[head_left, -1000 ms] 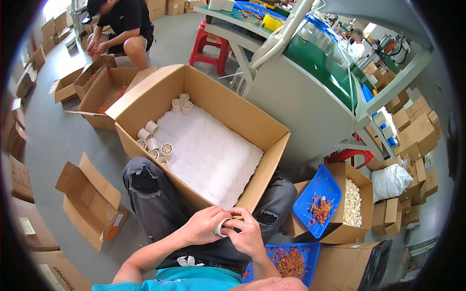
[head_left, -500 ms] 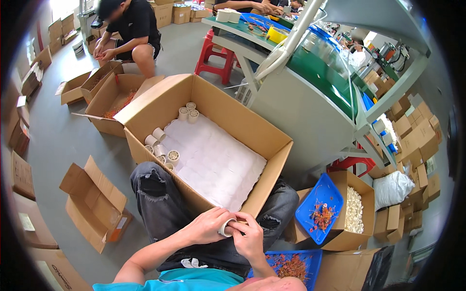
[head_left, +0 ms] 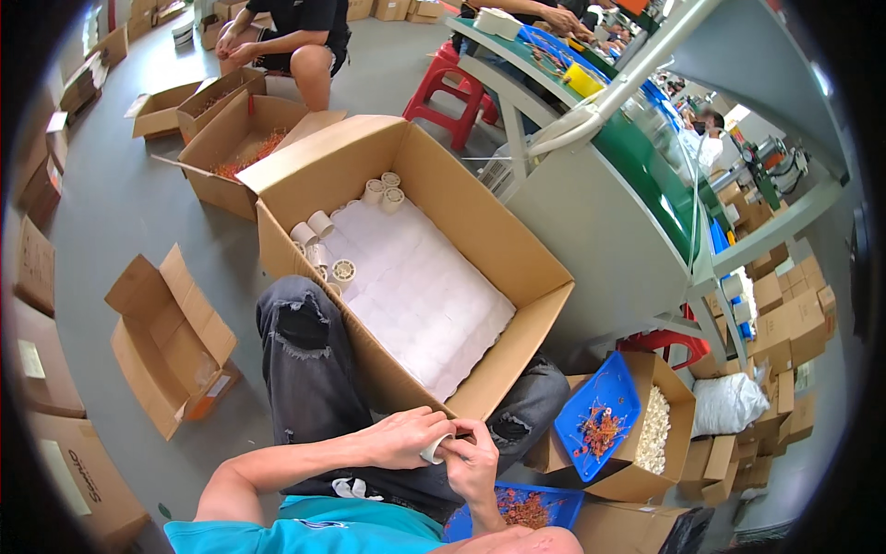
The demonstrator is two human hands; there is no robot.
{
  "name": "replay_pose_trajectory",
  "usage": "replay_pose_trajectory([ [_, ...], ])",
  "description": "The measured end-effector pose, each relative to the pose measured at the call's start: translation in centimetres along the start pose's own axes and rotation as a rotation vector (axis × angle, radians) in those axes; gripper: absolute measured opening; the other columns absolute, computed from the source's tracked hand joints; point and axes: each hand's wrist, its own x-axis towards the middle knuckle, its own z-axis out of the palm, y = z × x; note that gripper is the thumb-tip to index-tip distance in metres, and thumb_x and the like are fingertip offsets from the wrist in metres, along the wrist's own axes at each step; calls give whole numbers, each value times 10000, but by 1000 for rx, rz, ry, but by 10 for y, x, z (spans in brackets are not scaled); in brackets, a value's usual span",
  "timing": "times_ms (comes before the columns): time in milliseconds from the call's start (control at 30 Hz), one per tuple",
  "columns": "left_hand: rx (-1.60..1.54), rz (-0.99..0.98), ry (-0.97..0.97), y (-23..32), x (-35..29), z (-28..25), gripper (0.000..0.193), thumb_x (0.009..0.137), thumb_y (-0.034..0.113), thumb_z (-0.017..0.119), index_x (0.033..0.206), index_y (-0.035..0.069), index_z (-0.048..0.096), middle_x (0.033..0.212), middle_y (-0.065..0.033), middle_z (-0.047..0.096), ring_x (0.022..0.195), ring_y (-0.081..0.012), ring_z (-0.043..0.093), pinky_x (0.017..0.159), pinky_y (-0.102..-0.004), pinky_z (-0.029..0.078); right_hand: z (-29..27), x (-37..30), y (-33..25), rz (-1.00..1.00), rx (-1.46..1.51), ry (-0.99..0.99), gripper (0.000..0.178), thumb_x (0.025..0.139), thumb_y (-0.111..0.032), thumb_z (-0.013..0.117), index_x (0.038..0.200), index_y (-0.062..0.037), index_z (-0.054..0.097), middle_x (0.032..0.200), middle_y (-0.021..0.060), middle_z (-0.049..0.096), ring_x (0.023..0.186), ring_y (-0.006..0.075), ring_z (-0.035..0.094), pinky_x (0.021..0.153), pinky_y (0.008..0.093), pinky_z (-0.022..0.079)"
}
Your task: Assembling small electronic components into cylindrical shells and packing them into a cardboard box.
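A red stool (head_left: 454, 90) stands beside the grey-green machine (head_left: 609, 194).

Grey concrete floor (head_left: 129, 231), large open carton (head_left: 517, 258) with white liner, smaller open cartons (head_left: 171, 337), red stool (head_left: 452, 83)

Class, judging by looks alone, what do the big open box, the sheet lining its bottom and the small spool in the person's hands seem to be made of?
Box: corrugated cardboard, matt brown, with folded flaps and raw edges.
Sheet: probably soft white foam or padded paper; matt with a dimpled grid.
Spool: likely off-white plastic, smooth and slightly glossy, held between the left hand and right hand; mostly covered, so uncertain.
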Motion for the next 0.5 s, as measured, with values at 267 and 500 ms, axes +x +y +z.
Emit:
replay_pose_trajectory([
  [267,69,82,136,-8,-2,14,360,749,102,733,1059,27,568,962,-118,597,820,-311,583,720,-409,515,0,-4,6,78,24,38,194,709,86,762,884,2,775,1130,146,680,968,248,697,835,334,557],
  [500,57,163,56,-9,0,3,347,701,63,727,990,17,540,993,-118,599,802,-304,574,703,-416,510,2,-1,-5,122,44,34,214,674,72,765,881,17,767,1123,169,686,978,285,698,870,338,551],
])
